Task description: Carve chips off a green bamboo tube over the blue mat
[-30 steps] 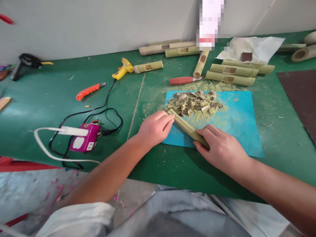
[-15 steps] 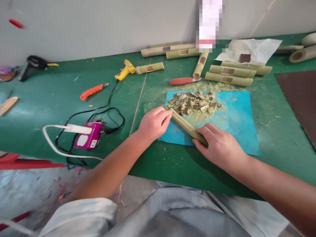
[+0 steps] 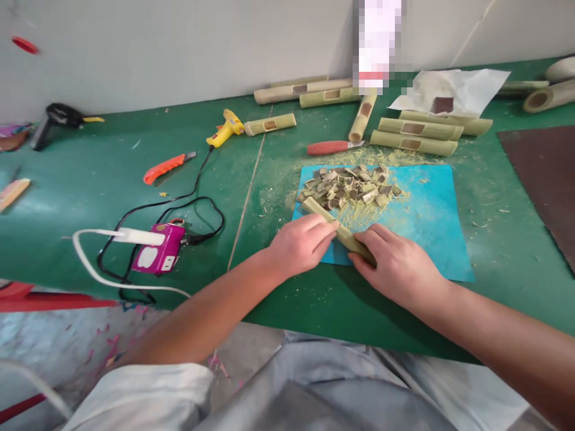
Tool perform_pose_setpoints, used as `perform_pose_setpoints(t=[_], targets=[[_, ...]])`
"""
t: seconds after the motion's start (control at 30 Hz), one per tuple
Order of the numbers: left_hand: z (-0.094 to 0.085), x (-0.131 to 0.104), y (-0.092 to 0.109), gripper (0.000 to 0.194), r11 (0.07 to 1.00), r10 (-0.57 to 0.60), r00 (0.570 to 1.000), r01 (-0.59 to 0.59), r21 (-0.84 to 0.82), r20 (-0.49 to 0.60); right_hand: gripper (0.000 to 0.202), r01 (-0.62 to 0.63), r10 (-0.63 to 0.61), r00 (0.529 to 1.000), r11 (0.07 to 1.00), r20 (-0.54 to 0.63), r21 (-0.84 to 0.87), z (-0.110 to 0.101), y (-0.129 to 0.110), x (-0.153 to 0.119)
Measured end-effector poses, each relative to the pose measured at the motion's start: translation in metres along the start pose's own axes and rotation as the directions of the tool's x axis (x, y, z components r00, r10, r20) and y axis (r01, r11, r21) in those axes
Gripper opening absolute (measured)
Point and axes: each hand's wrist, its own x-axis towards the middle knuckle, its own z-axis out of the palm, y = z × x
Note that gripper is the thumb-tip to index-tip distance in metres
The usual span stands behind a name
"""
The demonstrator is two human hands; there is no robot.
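On a green, smooth-topped worktop (image 3: 359,317), a pale green bamboo tube (image 3: 345,235) was held slantwise above the left part of a bright blue rectangular sheet (image 3: 426,221), near the worktop's front edge. The tube's near end was gripped between the thumb and fingers of the right hand (image 3: 402,254). Its middle was touched by the fingertips of the left hand (image 3: 303,242), bunched together; whether the tube was pinched from beneath could not be told.

Just beyond the tube's far end, a heap of brown and green bamboo chips (image 3: 350,187) was spread across the sheet's back left corner. Chips could be scattered if the far end were swung into them. A finger could be pricked by a splinter if the left hand were slid along a rough rim. If the right hand's grip were loosened, the round tube could be rolled towards the front edge. A red-handled knife with a bare metal blade (image 3: 335,147) was lying behind the sheet, where a careless backward reach could be cut.
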Motion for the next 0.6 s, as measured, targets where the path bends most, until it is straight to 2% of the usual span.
perform_pose_setpoints(t=[0.1, 0.2, 0.27, 0.4, 0.57, 0.6], targets=[[-0.001, 0.000, -0.007, 0.018, 1.000, -0.006, 0.999, 0.008, 0.027, -0.053, 0.018, 0.013, -0.013, 1.000, 1.000, -0.015, 0.004, 0.000, 0.001, -0.001], [-0.004, 0.000, -0.019, 0.016, 0.990, -0.093, 0.984, 0.107, 0.089, -0.152, 0.018, 0.016, -0.016, 0.999, 1.000, -0.041, -0.001, 0.001, 0.002, -0.001], [-0.004, -0.001, -0.018, 0.017, 0.991, -0.101, 0.986, 0.112, 0.072, -0.135, 0.018, 0.022, -0.023, 0.999, 1.000, -0.047, -0.011, 0.001, 0.002, -0.002], [-0.003, -0.003, -0.005, 0.020, 1.000, 0.000, 1.000, 0.000, 0.025, -0.006, 0.017, 0.037, -0.038, 0.998, 0.999, -0.042, -0.011, 0.001, 0.001, -0.002], [-0.004, -0.005, -0.008, 0.022, 0.988, -0.066, 0.993, 0.079, 0.130, -0.101, 0.018, 0.026, -0.026, 0.999, 1.000, -0.042, -0.016, 0.002, 0.000, -0.003], [-0.005, -0.006, -0.008, 0.023, 0.991, -0.043, 0.997, 0.051, 0.122, -0.065, 0.018, 0.032, -0.032, 0.999, 0.999, -0.041, -0.019, 0.002, 0.000, -0.003]])
